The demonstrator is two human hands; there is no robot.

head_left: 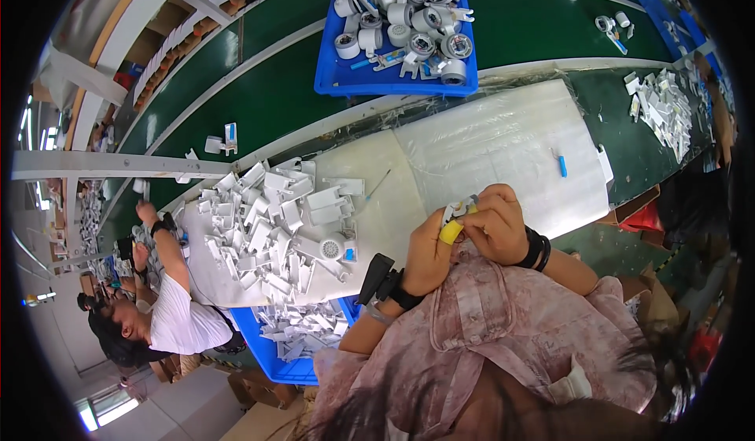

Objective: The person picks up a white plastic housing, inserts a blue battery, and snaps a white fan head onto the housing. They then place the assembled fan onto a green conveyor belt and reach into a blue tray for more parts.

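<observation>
Pale sheeting (503, 158) is covering much of the surface across the middle of the frame, whose far edges are bending away toward the dark rim. Just right of centre, the left hand (427, 256) and right hand (501, 222) are meeting over a small white-and-grey part (458, 207). Each grip is pinching it between thumb and fingers, though the knuckles are hiding most of its shape and the exact contact. Something yellow (451, 231) is showing beside it; whether it is belonging to the part or wrapping a finger, I cannot tell. Left of centre, white plastic pieces (267, 221) are overlapping in a heap, many masking those beneath. At top centre, a blue tray (393, 90) is holding round white housings (425, 20), its far end running out of frame. At lower left, a co-worker in white (185, 327) is standing sideways, partly hidden by the surface.
</observation>
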